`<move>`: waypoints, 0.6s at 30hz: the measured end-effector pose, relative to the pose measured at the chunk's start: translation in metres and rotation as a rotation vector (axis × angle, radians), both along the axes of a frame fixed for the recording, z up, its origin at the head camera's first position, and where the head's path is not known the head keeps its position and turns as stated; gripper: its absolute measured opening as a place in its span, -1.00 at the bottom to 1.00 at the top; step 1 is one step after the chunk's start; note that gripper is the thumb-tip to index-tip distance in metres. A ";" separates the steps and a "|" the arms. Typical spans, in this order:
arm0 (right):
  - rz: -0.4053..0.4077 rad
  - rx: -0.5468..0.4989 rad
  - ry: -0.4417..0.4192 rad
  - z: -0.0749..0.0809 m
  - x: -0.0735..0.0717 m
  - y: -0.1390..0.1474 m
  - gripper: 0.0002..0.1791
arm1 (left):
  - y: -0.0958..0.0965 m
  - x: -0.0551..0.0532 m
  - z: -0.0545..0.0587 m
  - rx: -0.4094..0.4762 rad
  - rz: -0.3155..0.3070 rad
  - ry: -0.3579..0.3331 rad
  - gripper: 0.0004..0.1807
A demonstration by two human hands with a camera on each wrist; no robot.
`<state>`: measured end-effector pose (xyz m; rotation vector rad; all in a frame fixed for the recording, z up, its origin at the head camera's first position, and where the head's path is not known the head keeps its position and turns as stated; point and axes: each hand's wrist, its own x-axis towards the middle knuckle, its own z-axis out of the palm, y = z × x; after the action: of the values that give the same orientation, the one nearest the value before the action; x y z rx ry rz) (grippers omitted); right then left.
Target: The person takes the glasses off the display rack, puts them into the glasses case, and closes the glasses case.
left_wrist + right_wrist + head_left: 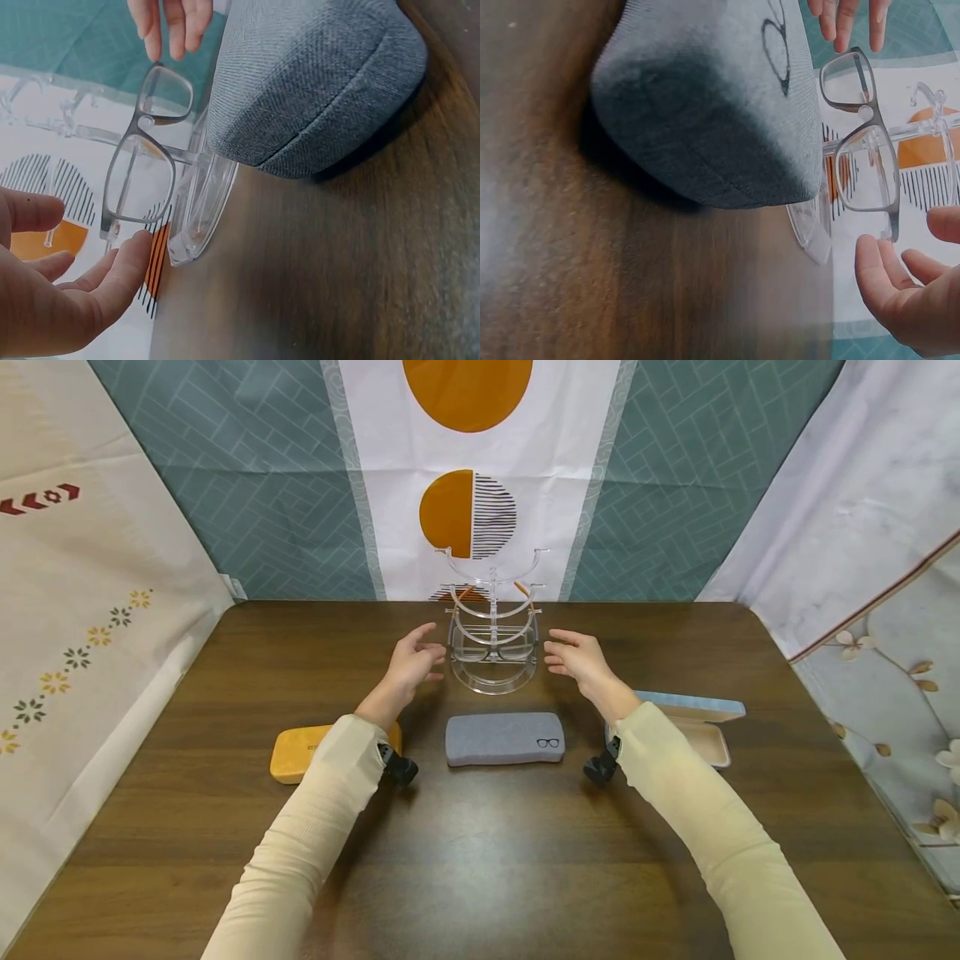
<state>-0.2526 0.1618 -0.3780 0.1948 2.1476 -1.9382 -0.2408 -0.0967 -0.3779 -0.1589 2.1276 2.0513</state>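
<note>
A pair of glasses with a grey front (pixel 135 124) and orange temple tips (pixel 522 588) sits on the lowest tier of a clear display stand (pixel 492 687). My left hand (pixel 414 662) is at the left side of the glasses, fingers parted and thumb apart. On the opposite side, my right hand (pixel 579 660) faces it with loosely bent fingers. Neither hand grips anything. In the wrist views, the fingertips come close to the frame's outer ends; whether they touch cannot be told. A closed grey glasses case (pixel 504 739) lies in front of the stand, between my forearms.
A yellow case (pixel 296 753) lies partly under my left forearm. Beside my right forearm stands an open case with a blue lid (pixel 701 703) and pale lining, partly hidden by the sleeve. Patterned cloth (pixel 285 493) hangs behind the wooden table (pixel 480 860).
</note>
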 end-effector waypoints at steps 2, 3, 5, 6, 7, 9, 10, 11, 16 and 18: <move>-0.005 -0.003 -0.002 0.000 -0.002 -0.002 -0.46 | 0.001 -0.002 0.000 0.003 0.005 -0.009 -0.40; -0.006 -0.005 -0.003 0.000 -0.003 -0.003 -0.46 | 0.002 -0.003 -0.001 0.005 0.006 -0.015 -0.40; -0.010 -0.005 -0.007 0.001 -0.004 -0.005 -0.46 | 0.002 -0.005 -0.002 0.006 0.010 -0.027 -0.40; -0.012 -0.008 -0.010 0.001 -0.004 -0.006 -0.46 | 0.003 -0.007 -0.003 0.003 0.014 -0.031 -0.40; -0.014 -0.006 -0.012 0.001 -0.005 -0.007 -0.47 | 0.003 -0.008 -0.004 0.001 0.018 -0.035 -0.40; -0.015 0.000 -0.017 0.001 -0.006 -0.009 -0.47 | 0.004 -0.011 -0.006 -0.003 0.029 -0.039 -0.40; -0.020 0.002 -0.019 0.001 -0.007 -0.010 -0.48 | 0.004 -0.012 -0.007 -0.002 0.036 -0.041 -0.40; -0.023 0.002 -0.019 0.001 -0.007 -0.010 -0.48 | 0.005 -0.013 -0.008 -0.003 0.044 -0.043 -0.40; -0.029 0.025 -0.015 0.000 -0.010 -0.013 -0.51 | 0.007 -0.016 -0.010 -0.016 0.067 -0.050 -0.43; -0.030 0.036 -0.014 -0.001 -0.011 -0.014 -0.53 | 0.008 -0.016 -0.010 -0.021 0.076 -0.051 -0.46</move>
<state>-0.2632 0.1474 -0.3788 0.2468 2.1843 -1.9093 -0.2572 -0.0890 -0.3883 -0.2971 2.1453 2.0429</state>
